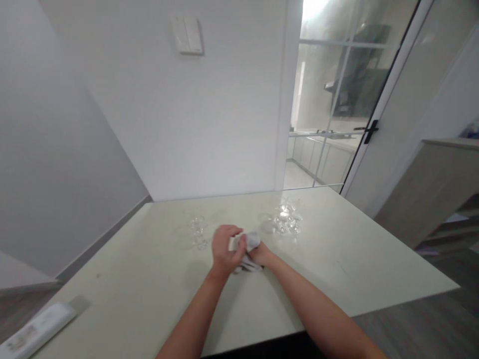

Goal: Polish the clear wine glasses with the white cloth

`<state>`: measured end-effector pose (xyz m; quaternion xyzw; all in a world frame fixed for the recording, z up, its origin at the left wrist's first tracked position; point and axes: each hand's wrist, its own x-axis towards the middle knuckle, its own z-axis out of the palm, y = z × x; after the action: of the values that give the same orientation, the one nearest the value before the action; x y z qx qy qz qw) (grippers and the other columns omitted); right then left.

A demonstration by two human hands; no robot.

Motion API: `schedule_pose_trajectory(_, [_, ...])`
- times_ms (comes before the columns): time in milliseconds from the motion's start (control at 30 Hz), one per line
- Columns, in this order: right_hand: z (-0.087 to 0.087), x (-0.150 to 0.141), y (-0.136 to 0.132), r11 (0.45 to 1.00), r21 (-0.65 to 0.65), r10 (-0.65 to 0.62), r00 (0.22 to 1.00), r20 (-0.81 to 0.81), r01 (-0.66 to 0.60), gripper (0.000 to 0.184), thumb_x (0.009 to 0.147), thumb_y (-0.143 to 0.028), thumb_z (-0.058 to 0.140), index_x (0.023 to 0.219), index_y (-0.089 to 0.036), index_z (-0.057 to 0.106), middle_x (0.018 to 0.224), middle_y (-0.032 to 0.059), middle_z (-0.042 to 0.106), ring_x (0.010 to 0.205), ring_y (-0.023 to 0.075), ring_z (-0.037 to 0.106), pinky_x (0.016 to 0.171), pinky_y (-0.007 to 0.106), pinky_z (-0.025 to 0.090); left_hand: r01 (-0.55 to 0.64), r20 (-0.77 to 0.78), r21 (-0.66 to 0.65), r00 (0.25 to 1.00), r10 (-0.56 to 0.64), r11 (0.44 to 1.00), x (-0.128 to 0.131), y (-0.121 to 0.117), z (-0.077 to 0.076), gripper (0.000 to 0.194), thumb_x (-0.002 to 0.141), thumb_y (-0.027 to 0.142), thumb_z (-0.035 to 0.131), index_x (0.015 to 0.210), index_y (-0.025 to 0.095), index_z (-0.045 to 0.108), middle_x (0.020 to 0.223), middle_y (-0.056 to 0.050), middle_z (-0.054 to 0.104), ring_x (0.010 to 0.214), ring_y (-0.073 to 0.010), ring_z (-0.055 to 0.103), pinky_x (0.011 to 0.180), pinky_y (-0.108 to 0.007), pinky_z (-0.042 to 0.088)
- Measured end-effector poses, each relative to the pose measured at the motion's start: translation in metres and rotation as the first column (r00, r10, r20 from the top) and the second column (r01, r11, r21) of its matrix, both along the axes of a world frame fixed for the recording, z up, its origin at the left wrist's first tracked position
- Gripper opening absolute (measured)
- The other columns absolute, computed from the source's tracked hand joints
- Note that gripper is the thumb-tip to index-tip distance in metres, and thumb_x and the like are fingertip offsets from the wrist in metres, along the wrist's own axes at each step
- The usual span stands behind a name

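Observation:
Both my hands meet at the middle of the pale table (337, 259). My left hand (223, 249) is closed over a white cloth (250, 241), its thumb pressed on top. My right hand (260, 256) grips the same cloth from below and the right; its fingers are mostly hidden under the fabric. Whether something is wrapped inside the cloth cannot be seen. Clear stemmed glasses (197, 230) stand just left of my hands. Another cluster of clear glasses (286, 219) stands just beyond and to the right.
A white flat packet (35, 330) lies at the table's near left corner. The table butts against a white wall with a light switch (188, 35). A glass door (348, 99) with a black handle is at the back right, a wooden cabinet (437, 184) at far right.

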<state>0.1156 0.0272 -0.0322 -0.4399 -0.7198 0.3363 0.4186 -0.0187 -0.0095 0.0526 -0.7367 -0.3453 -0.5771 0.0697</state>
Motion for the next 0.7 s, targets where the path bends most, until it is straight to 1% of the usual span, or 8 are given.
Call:
schedule_pose_trajectory(67, [0.003,0.003,0.005,0.999,-0.015,0.044,0.999,-0.008,-0.044,0.029,0.089,-0.043,0.053,0.104,-0.026,0.071,0.119,0.0042,0.072,0.117,0.0249,0.063,0.109,0.043,0.042,-0.238,0.257,0.082,0.943,0.211,0.968,-0.040,0.013,0.000,0.018,0.084,0.029,0.062,0.096,0.020,0.053,0.085,-0.004,0.057,0.075,-0.0175,0.055,0.071,-0.034,0.045])
schedule_pose_trajectory(133, [0.001,0.005,0.006,0.998,-0.056,0.018,0.999,-0.038,-0.020,0.032,0.091,-0.045,0.052,0.109,-0.026,0.070,0.126,0.0057,0.069,0.123,0.0255,0.060,0.113,0.045,0.038,-0.359,0.431,0.035,0.848,0.310,0.933,-0.068,0.026,-0.003,0.030,0.080,0.030,0.067,0.102,0.019,0.051,0.095,-0.004,0.055,0.076,-0.0159,0.052,0.070,-0.032,0.043])
schedule_pose_trajectory(233, [-0.001,0.009,0.003,0.992,-0.126,-0.039,0.997,-0.072,0.030,0.040,0.089,-0.054,0.054,0.113,-0.025,0.069,0.131,0.0085,0.066,0.126,0.0272,0.058,0.115,0.048,0.036,-0.372,0.576,-0.202,0.703,0.417,0.906,-0.083,0.039,-0.011,0.042,0.079,0.034,0.069,0.111,0.020,0.047,0.107,-0.005,0.053,0.084,-0.0155,0.053,0.072,-0.030,0.042])
schedule_pose_trajectory(300, [-0.001,0.010,0.000,0.988,-0.155,-0.041,0.996,-0.079,0.028,0.049,0.087,-0.061,0.054,0.115,-0.024,0.068,0.132,0.0099,0.065,0.127,0.0283,0.057,0.116,0.050,0.034,-0.329,0.601,-0.328,0.650,0.465,0.885,-0.082,0.045,-0.018,0.048,0.077,0.039,0.071,0.112,0.021,0.045,0.110,-0.004,0.051,0.089,-0.0159,0.053,0.076,-0.031,0.042])
schedule_pose_trajectory(500, [0.002,0.012,-0.001,0.982,-0.187,-0.028,0.996,-0.088,0.011,0.057,0.085,-0.066,0.052,0.119,-0.023,0.067,0.136,0.0097,0.062,0.131,0.0281,0.054,0.119,0.049,0.029,-0.294,0.492,-0.533,0.655,0.574,0.793,-0.073,0.057,-0.041,0.080,0.054,0.048,0.088,0.116,0.020,0.045,0.118,-0.006,0.047,0.097,-0.0196,0.053,0.092,-0.041,0.043])
schedule_pose_trajectory(600, [0.002,0.012,0.000,0.981,-0.194,-0.032,0.996,-0.085,0.015,0.056,0.085,-0.067,0.053,0.118,-0.024,0.067,0.136,0.0079,0.062,0.132,0.0265,0.053,0.120,0.048,0.026,-0.277,0.396,-0.653,0.668,0.630,0.705,-0.073,0.062,-0.049,0.076,0.053,0.046,0.089,0.112,0.020,0.049,0.114,-0.006,0.048,0.098,-0.0218,0.055,0.095,-0.046,0.042])
schedule_pose_trajectory(633, [0.002,0.012,0.000,0.979,-0.202,-0.035,0.996,-0.087,0.017,0.057,0.084,-0.068,0.053,0.118,-0.025,0.067,0.136,0.0075,0.063,0.132,0.0263,0.053,0.120,0.048,0.026,-0.281,0.377,-0.659,0.678,0.630,0.697,-0.073,0.063,-0.050,0.070,0.055,0.044,0.088,0.109,0.020,0.051,0.112,-0.005,0.049,0.098,-0.0223,0.055,0.095,-0.047,0.042])
schedule_pose_trajectory(700, [0.004,0.011,0.000,0.976,-0.217,-0.045,0.993,-0.107,0.021,0.063,0.081,-0.073,0.053,0.118,-0.025,0.067,0.136,0.0080,0.062,0.133,0.0270,0.052,0.120,0.048,0.025,-0.307,0.383,-0.588,0.709,0.592,0.748,-0.074,0.063,-0.050,0.060,0.063,0.043,0.084,0.109,0.019,0.053,0.110,-0.005,0.052,0.099,-0.0228,0.055,0.095,-0.046,0.043])
